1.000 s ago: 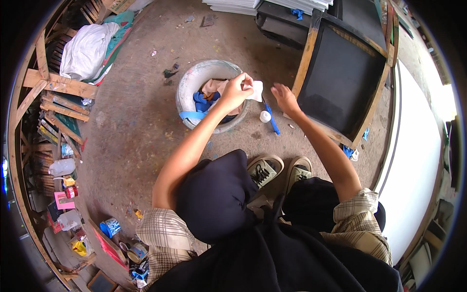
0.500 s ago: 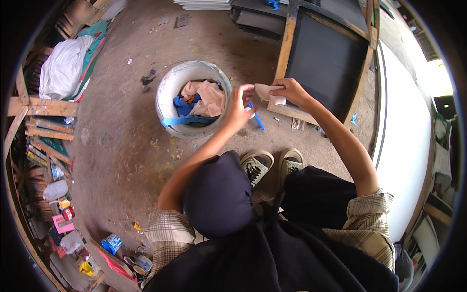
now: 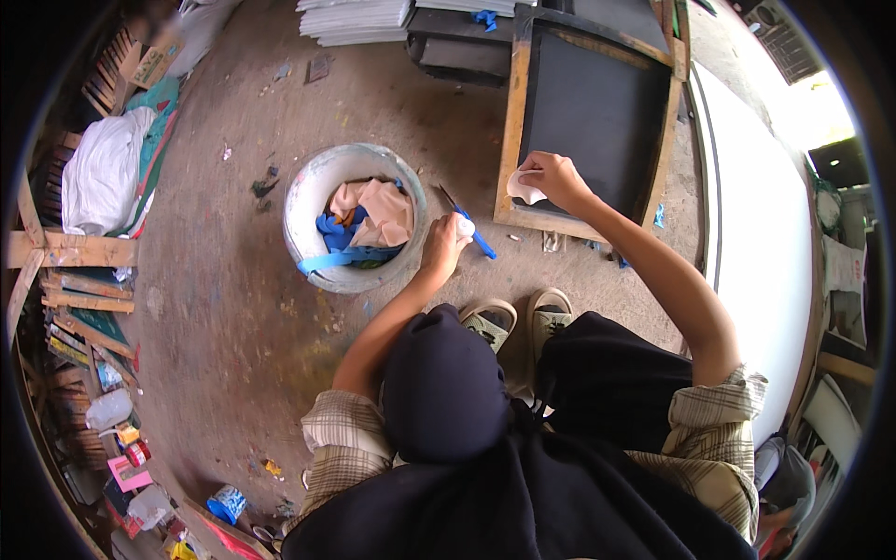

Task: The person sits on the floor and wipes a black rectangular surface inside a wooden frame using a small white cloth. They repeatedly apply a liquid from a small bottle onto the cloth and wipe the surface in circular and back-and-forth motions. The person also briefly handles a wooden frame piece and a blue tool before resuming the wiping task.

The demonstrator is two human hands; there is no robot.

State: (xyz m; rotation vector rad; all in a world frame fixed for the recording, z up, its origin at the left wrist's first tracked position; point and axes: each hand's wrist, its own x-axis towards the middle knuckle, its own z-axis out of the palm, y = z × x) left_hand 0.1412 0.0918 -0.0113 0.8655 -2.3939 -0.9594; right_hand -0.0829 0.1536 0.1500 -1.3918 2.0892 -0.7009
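Observation:
My left hand [image 3: 441,250] is closed around a small white rounded thing [image 3: 465,227], whose kind I cannot make out, just right of the bucket. On the floor beside it lies a slim tool with a blue handle [image 3: 483,245] and a thin dark tip. My right hand [image 3: 560,182] pinches a small, bent piece of pale cloth or paper [image 3: 525,190] above the near left corner of the wooden frame. The whitish bucket [image 3: 301,191] holds crumpled peach cloth [image 3: 385,213] and blue cloth [image 3: 334,230]; a light-blue strip [image 3: 322,262] hangs over its rim.
A wooden frame with a dark panel [image 3: 597,112] stands ahead on the right, next to stacked white sheets [image 3: 355,21]. A long white board [image 3: 756,233] runs along the right. Wood scraps, a white sack [image 3: 107,173] and a blue can [image 3: 227,504] line the left.
My left hand has moved away from the right one and closed on the white rounded thing. My right hand still holds the pale piece. The view has shifted slightly.

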